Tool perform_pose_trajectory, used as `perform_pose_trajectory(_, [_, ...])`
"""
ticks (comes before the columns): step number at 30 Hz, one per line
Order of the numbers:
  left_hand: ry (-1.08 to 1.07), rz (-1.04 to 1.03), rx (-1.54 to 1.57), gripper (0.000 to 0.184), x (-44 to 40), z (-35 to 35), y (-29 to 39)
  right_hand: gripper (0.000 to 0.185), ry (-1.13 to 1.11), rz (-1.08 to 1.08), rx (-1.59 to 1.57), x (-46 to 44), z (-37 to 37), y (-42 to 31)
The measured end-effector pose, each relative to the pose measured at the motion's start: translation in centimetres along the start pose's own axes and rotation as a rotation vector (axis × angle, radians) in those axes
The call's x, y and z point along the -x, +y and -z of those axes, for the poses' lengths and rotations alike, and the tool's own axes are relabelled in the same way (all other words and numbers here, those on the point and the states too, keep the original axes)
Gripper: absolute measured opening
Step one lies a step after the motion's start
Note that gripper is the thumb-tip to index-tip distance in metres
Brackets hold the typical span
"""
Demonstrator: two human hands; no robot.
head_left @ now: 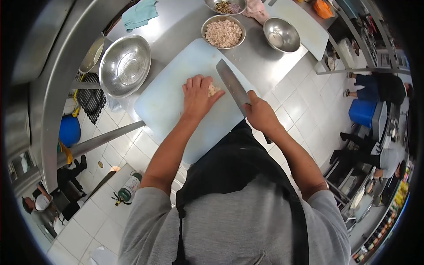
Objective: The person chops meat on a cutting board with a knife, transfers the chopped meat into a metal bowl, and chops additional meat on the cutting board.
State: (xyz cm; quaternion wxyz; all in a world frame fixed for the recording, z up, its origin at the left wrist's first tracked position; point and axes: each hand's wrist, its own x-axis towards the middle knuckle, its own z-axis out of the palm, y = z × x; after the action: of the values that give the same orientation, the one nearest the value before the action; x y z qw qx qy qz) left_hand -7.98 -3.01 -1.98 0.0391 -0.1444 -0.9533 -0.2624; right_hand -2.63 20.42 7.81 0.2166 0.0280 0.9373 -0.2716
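My left hand [198, 96] lies on the pale cutting board [176, 75], its fingers curled against a small pile of chopped pale food [213, 90]. Whether it grips any of the food is hidden. Wrapped round the handle of a wide knife [232, 85], my right hand [259, 112] is at the board's right edge. The blade points up and to the left, to the right of the food pile and apart from my left hand. Beyond the board's far edge stands a metal bowl full of chopped pale food [224, 33].
An empty metal colander [125, 66] is left of the board. Farther back are a metal bowl [282, 35], a second board [300, 22], a bowl of mixed pieces [227, 7] and a green cloth [140, 15]. Several people are at the sides; a fire extinguisher [129, 187] stands lower left.
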Motion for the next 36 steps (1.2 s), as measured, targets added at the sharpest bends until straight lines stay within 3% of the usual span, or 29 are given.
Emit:
perform_pose_trajectory(4, [0.111,0.152,-0.012,0.067,0.2,-1.2,1.1,0.030,0.022,-0.004,0.001,0.8,-0.7,-0.3])
perform_pose_trajectory(7, [0.159,0.153,0.005,0.062,1.4,-0.9,2.1,0.026,0.038,0.012,0.024,0.9,-0.5,-0.8])
perform_pose_trajectory(10, [0.190,0.094,0.037,0.055,2.2,-0.5,1.5,0.025,0.080,0.030,0.092,1.3,-1.1,-1.1])
perform_pose_trajectory(13, [0.241,-0.113,0.138,0.041,0.7,0.1,-0.8,0.026,0.101,0.048,0.181,1.9,-0.8,-2.2])
perform_pose_trajectory(16, [0.098,-0.235,0.278,0.029,-0.7,0.6,-2.2,0.027,0.083,0.084,0.234,2.0,-1.2,-2.9])
perform_pose_trajectory(19, [0.061,-0.183,0.254,0.022,-1.3,0.8,-2.6,0.025,0.033,0.094,0.265,1.3,-1.5,-3.0])
perform_pose_trajectory(25, [0.103,-0.129,0.298,0.025,-1.0,1.2,-2.1,0.025,0.072,0.146,0.214,1.6,-1.5,-3.1])
perform_pose_trajectory(28, [0.219,-0.153,0.253,0.019,-1.1,2.3,-1.6,0.024,0.046,0.137,0.240,0.7,-2.3,-2.4])
perform_pose_trajectory(36, [-0.051,0.206,0.430,0.013,-1.5,2.5,-3.8,0.022,0.071,0.124,0.275,0.6,-2.4,-2.2])
